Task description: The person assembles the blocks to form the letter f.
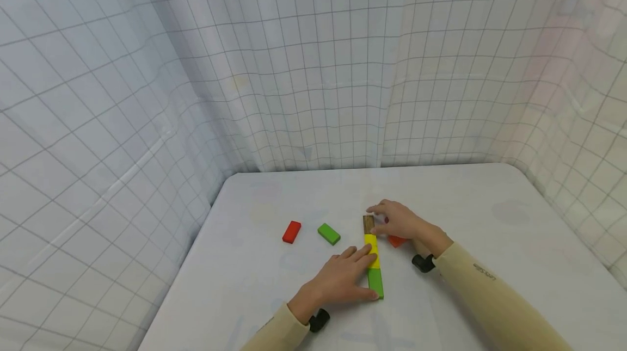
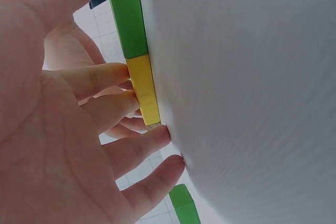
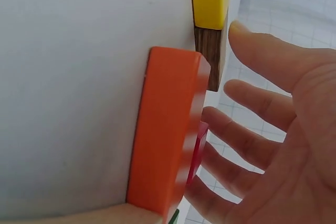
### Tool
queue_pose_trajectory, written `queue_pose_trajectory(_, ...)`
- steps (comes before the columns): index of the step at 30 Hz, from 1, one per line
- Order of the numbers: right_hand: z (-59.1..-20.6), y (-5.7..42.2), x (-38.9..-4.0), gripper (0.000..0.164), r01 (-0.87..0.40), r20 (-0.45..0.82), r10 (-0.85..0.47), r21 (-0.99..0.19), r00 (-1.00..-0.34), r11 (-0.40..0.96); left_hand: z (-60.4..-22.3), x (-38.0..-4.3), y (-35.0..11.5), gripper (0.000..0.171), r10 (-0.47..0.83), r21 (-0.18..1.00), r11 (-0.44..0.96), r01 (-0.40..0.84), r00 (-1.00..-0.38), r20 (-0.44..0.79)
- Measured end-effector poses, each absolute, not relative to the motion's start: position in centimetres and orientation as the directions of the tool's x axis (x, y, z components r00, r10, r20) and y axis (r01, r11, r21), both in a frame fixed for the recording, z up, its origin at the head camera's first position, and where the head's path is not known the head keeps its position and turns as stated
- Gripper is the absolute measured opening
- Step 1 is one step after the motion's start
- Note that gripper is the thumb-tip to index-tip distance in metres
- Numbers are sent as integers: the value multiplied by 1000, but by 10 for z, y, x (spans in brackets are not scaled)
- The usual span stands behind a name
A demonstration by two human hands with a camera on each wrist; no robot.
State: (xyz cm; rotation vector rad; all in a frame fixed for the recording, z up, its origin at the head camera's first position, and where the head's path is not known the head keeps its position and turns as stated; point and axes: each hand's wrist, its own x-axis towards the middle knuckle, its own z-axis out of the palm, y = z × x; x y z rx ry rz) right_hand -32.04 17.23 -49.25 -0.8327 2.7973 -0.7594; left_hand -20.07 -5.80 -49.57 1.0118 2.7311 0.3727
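A straight row on the table joins a brown block [image 1: 368,224], a yellow stretch [image 1: 374,262] and a green block [image 1: 375,284]. My left hand [image 1: 343,277] lies along its left side with extended fingers. Two fingertips touch the yellow part [image 2: 144,93], and the thumb meets the near end of the green one. Over the row's far end, my right hand [image 1: 399,220] is spread, its thumb close to the brown block [image 3: 209,51]; contact cannot be told. Beneath that hand are an orange block [image 3: 165,129] and a crimson block [image 3: 198,150], both partly hidden in the head view.
Left of the row lie a loose green block [image 1: 329,234] and a red block [image 1: 292,232]. The white table [image 1: 235,264] is enclosed by white gridded curtains [image 1: 313,68] at the back and sides.
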Motion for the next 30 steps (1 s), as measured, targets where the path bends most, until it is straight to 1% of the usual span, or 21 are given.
queue_pose_trajectory(7,-490,176,-313,48,-465,88,-504,-547,-859,697,-493,-200,-58,81,655,312,738,598,-746,-121)
queue_pose_trajectory(19,-478,198,-295,45,-468,156,-460,-524,-874,712,-492,-201,-57,82,636,313,755,576,-759,-137)
queue_pose_trajectory(24,-482,213,-284,45,-472,182,-446,-505,-876,722,-494,-201,-56,82,627,316,764,562,-762,-160)
queue_pose_trajectory(30,-488,231,-273,49,-481,201,-441,-478,-875,735,-497,-201,-56,81,637,315,756,574,-756,-151)
